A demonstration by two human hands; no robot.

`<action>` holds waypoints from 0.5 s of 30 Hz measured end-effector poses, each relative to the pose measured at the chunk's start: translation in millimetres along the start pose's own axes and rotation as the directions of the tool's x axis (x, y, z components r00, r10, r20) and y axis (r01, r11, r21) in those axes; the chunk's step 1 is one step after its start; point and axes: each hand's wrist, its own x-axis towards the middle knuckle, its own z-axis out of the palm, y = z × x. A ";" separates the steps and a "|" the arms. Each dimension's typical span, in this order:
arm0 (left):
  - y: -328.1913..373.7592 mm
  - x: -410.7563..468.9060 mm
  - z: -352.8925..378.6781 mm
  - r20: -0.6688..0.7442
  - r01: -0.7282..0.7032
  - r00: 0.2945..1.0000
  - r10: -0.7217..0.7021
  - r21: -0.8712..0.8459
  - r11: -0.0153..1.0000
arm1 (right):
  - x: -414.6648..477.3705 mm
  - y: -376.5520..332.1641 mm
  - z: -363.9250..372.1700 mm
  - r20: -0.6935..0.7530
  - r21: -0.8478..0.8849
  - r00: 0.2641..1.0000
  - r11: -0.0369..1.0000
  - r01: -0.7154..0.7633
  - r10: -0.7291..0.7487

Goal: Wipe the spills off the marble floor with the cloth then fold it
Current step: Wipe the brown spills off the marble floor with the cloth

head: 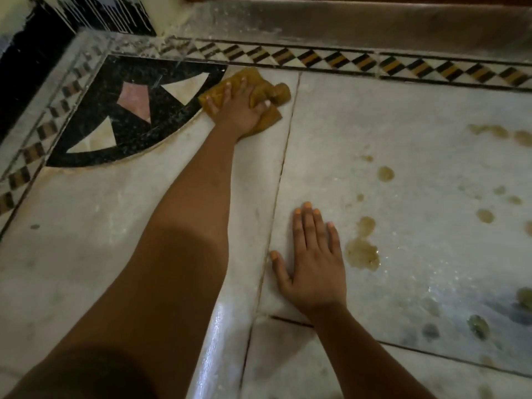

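Head view: one marble floor (417, 125), one cloth (276, 92), two hands. The cloth is mustard-yellow, bunched rather than folded, and lies on the floor at the upper centre, just below the patterned border strip (345, 60) and touching the right edge of one black inlay panel (121, 110). The panel carries three triangular inserts: two cream, one pink. The left hand (241, 110) is at full arm's reach and rests palm-down on top of the cloth; its fingers (227, 89) are spread and fairly straight, the thumb lies on the cloth's right-hand bunch, and nothing is gripped: the hand presses, it does not clench. The right hand (313, 263) lies flat on bare marble in the lower centre, fingers straight and together, thumb out to the left, holding nothing. It sits just right of one long slab joint (283, 162) and well apart from the cloth. Spills: more than ten brownish spots are scattered over the right-hand slab, none touching the cloth. The largest puddle (361, 254) is just beside the right hand's little finger. Several fainter spots run to the frame's right edge, so an exact count cannot be given
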 end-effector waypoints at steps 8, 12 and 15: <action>-67.5 -65.3 9.5 -0.010 -0.444 0.894 0.449 0.120 0.888 | 0.9 0.2 -2.3 0.004 0.039 1.000 0.999 -0.013 0.013; -56.0 -9.7 -1.3 -0.058 -0.073 0.995 0.084 0.166 0.983 | 0.6 0.3 -2.0 -0.009 0.046 1.000 0.999 -0.003 0.003; -11.2 37.0 -5.8 0.065 -0.051 0.997 0.040 0.177 0.983 | 0.0 -0.2 -2.0 -0.006 0.047 1.000 0.999 -0.003 0.003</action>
